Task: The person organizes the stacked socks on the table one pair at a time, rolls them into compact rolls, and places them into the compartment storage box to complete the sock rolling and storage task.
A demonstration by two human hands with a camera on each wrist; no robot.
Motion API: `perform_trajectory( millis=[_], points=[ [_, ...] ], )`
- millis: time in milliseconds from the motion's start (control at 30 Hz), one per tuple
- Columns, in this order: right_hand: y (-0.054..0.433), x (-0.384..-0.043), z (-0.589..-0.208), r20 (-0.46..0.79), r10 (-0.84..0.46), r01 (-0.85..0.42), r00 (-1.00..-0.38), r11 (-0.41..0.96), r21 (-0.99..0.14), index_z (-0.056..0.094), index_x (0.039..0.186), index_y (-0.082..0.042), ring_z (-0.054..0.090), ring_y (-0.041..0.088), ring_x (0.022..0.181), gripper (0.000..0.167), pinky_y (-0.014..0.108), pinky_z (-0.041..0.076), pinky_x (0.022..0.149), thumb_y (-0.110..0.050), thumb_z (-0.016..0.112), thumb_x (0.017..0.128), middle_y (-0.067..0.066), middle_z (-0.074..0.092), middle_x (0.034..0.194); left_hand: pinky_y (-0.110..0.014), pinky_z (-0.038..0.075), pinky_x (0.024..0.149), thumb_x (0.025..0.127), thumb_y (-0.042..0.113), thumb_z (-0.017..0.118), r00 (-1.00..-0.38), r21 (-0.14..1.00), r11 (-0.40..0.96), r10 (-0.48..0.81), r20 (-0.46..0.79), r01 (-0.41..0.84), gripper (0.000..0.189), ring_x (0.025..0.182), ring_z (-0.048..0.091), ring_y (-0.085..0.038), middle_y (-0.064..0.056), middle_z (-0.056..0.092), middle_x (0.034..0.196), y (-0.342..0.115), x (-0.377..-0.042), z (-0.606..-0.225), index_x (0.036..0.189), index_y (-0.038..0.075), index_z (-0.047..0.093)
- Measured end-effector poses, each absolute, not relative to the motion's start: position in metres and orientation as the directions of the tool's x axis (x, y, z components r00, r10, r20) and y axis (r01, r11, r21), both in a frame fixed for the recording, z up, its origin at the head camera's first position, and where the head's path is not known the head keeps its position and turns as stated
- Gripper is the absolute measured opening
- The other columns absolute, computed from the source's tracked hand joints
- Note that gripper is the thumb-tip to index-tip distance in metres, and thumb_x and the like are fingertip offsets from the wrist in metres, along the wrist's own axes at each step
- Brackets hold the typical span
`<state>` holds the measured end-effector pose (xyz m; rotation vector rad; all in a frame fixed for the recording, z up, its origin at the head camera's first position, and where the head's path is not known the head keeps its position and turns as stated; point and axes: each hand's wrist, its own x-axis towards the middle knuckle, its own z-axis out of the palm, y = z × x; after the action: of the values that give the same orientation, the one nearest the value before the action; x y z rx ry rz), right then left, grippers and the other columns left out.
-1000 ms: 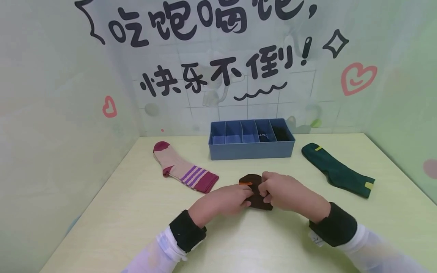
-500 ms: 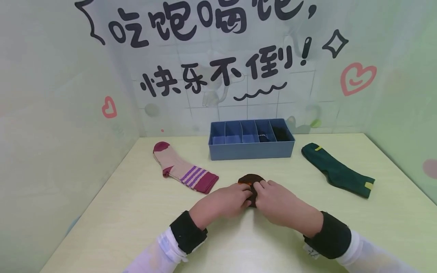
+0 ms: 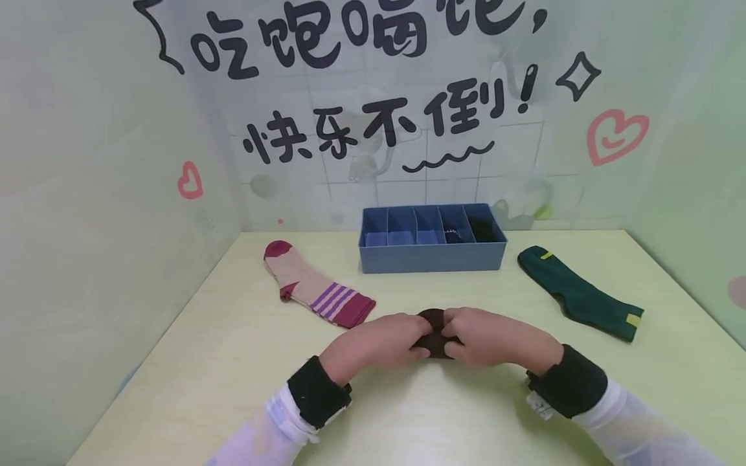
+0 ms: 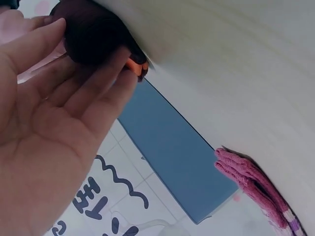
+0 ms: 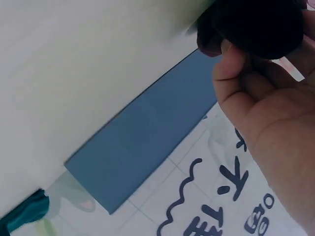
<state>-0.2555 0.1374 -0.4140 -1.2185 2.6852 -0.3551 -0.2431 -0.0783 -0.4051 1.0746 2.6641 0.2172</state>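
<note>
A dark brown sock (image 3: 434,344), folded into a short bundle, sits on the table between the two hands. My left hand (image 3: 389,340) grips its left end, thumb on the near side and fingers on the far side. From the right, my right hand (image 3: 486,336) holds the other end with curled fingers. In the left wrist view the sock (image 4: 93,37) looks rolled, and an orange patch (image 4: 134,66) shows by the fingertips. The right wrist view has the dark roll (image 5: 261,29) between thumb and fingers. Part of the sock is hidden by the hands.
Behind the hands stands a blue divided box (image 3: 431,260); its two right compartments hold dark items. A pink sock (image 3: 309,285) with purple stripes and maroon ends lies at left. On the right is a dark green sock (image 3: 577,292). A printed curtain (image 3: 373,188) backs the table.
The brown sock is more compact, and its orange mark is out of sight in the head view. My right hand went left over the sock, then back right.
</note>
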Motion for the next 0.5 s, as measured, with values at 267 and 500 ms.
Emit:
perform_trajectory(
  millis=[267,500],
  points=[
    [0.139,-0.262,-0.413,-0.078,-0.676,-0.604,-0.732,0.698,-0.385,0.072,0.084,-0.014,0.053,0.013,0.079,0.013,0.029,0.047,0.074,-0.009,0.064,0.094,-0.002,0.061,0.084,-0.024,0.053,0.09,0.108,0.027,0.064,-0.715,0.097,0.73,0.683,-0.146,0.677,0.021,0.095,0.058,-0.013,-0.001,0.067,0.114,-0.073,-0.241,-0.408,0.122,0.013,0.07],
    [0.135,-0.246,-0.405,0.098,-0.714,-0.721,-0.693,0.689,-0.071,0.072,0.087,-0.015,0.053,0.013,0.075,0.01,0.027,0.049,0.069,-0.006,0.072,0.091,-0.002,0.061,0.083,-0.026,0.053,0.09,0.11,0.031,0.06,-0.755,0.014,0.763,0.641,-0.14,0.646,0.026,0.1,0.056,-0.015,-0.001,0.065,0.118,-0.072,-0.238,-0.41,0.125,0.015,0.074]
  ],
)
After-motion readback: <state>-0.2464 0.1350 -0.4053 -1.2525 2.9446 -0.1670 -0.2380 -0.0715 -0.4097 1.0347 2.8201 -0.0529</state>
